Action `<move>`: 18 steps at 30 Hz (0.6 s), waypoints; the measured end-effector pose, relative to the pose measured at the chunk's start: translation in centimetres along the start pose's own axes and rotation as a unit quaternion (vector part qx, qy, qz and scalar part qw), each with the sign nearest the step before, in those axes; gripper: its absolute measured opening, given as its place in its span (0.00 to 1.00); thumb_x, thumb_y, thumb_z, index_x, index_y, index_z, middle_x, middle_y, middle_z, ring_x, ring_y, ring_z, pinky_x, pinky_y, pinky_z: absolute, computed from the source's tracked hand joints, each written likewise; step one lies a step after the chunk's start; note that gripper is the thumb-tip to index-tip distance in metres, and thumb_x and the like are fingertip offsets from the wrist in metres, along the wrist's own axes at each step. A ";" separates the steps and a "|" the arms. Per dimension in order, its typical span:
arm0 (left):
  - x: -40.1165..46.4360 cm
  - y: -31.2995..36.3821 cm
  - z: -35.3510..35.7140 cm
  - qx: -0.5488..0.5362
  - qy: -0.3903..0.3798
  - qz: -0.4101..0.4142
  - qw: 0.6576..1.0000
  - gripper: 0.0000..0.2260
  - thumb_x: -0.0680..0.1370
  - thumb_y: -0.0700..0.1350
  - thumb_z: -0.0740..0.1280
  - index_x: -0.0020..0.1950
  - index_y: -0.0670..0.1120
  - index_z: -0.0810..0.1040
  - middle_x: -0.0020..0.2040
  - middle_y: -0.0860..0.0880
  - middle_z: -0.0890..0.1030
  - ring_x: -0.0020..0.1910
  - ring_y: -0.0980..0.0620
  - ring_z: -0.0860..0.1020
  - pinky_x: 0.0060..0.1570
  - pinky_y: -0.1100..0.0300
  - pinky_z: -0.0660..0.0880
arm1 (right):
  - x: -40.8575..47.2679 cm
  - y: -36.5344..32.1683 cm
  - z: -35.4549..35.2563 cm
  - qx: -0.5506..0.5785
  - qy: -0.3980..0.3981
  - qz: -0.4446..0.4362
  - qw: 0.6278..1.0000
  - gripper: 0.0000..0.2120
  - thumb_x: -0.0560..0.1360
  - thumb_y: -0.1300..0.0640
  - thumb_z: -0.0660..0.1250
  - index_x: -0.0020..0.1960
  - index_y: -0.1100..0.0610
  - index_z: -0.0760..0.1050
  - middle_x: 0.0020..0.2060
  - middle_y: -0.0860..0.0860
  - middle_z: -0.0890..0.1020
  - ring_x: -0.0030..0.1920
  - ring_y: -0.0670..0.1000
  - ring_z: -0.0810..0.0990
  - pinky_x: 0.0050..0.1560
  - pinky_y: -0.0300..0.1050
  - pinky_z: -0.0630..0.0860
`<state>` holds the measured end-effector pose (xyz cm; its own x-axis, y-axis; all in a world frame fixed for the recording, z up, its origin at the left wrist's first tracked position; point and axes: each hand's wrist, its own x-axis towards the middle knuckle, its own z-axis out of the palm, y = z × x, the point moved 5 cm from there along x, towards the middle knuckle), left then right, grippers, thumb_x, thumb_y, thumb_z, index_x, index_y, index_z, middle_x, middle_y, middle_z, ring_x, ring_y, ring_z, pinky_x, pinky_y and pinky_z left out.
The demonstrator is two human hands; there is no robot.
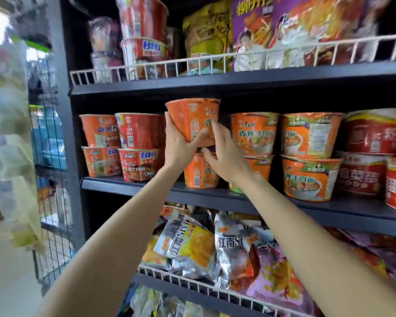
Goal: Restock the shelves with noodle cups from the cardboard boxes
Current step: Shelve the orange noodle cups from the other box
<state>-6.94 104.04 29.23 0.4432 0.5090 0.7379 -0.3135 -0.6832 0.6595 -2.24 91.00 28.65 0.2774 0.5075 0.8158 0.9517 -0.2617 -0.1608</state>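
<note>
Head view: middle shelf [133,187] of dark store rack, both arms reaching up
Task item: orange noodle cup [193,120], raised above a lower orange cup [200,171] standing on middle shelf, in the gap between red BIG cups [138,131] and stacked orange cups [254,133]
Left hand [177,145]: grips held cup from left and below, thumb across front, fingers up the left wall
Right hand [226,154]: fingers spread, tips touching cup's right lower wall, thumb down near lower cup's lid; steadies, not wrapped round
Contact: held cup looks just above lower cup's lid, gap or touch unclear, hands cover it
Weight: likely light, dry contents
Stiffness: likely thin paper or foam wall, dents if squeezed; film wrap probably slick
Grip spot: likely best low on the tapered wall or under the base, two opposite sides; avoid lid foil
Stacking risk: narrow base on wide lid, tips if off centre
Cardboard boxes: not in view
Other shelves: bagged noodles behind wire rail [215,59] above, foil packets [236,248] below
</note>
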 end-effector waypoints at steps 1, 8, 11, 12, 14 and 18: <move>0.9 -0.5 0.7 0.015 -0.019 -0.027 0.999 0.46 0.73 0.65 0.65 0.78 0.49 0.40 0.76 0.47 0.61 0.71 0.49 0.66 0.69 0.51 0.66 | 0.6 0.8 0.6 -0.044 -0.037 0.006 0.998 0.36 0.80 0.51 0.60 0.78 0.57 0.41 0.76 0.58 0.53 0.73 0.56 0.61 0.68 0.45 0.65; 0.7 -3.0 2.1 0.193 -0.096 -0.083 0.973 0.25 0.82 0.51 0.57 0.78 0.53 0.54 0.63 0.47 0.77 0.47 0.51 0.77 0.43 0.57 0.73 | 0.7 3.2 2.9 -0.222 -0.149 -0.001 0.964 0.34 0.80 0.52 0.60 0.77 0.61 0.47 0.75 0.59 0.55 0.73 0.59 0.61 0.70 0.52 0.63; -2.8 -2.6 1.2 0.153 -0.024 -0.031 0.987 0.20 0.80 0.50 0.61 0.72 0.49 0.67 0.60 0.49 0.79 0.54 0.51 0.77 0.48 0.56 0.75 | -1.4 1.7 1.9 -0.198 -0.076 -0.089 0.973 0.24 0.79 0.58 0.60 0.73 0.62 0.62 0.72 0.60 0.66 0.72 0.60 0.62 0.74 0.55 0.56; -4.9 -2.5 0.7 0.123 0.003 -0.021 0.992 0.17 0.80 0.49 0.62 0.69 0.49 0.70 0.60 0.50 0.79 0.57 0.52 0.76 0.52 0.55 0.74 | -2.9 1.4 1.5 -0.187 -0.045 -0.122 0.974 0.21 0.78 0.60 0.61 0.70 0.62 0.68 0.68 0.60 0.70 0.71 0.60 0.66 0.74 0.57 0.57; -10.3 -2.4 0.2 0.050 0.030 -0.013 0.998 0.13 0.79 0.45 0.63 0.64 0.49 0.73 0.55 0.55 0.79 0.55 0.56 0.77 0.52 0.59 0.74 | -7.6 1.4 0.7 -0.164 0.027 -0.153 0.974 0.17 0.76 0.62 0.61 0.63 0.61 0.76 0.61 0.58 0.78 0.66 0.60 0.72 0.72 0.58 0.58; -21.7 -5.1 2.4 -0.010 -0.042 -0.101 0.994 0.11 0.76 0.40 0.65 0.58 0.50 0.75 0.50 0.56 0.79 0.47 0.59 0.78 0.43 0.68 0.72 | -20.9 2.8 1.3 -0.117 0.023 -0.048 0.992 0.14 0.75 0.62 0.60 0.55 0.60 0.80 0.49 0.53 0.83 0.55 0.57 0.78 0.65 0.58 0.69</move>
<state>-12.94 95.25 9.54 0.5668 0.5890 0.5760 -0.2268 -0.5606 0.7964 -5.16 80.73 10.45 0.1758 0.5024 0.8466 0.9151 -0.4005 0.0476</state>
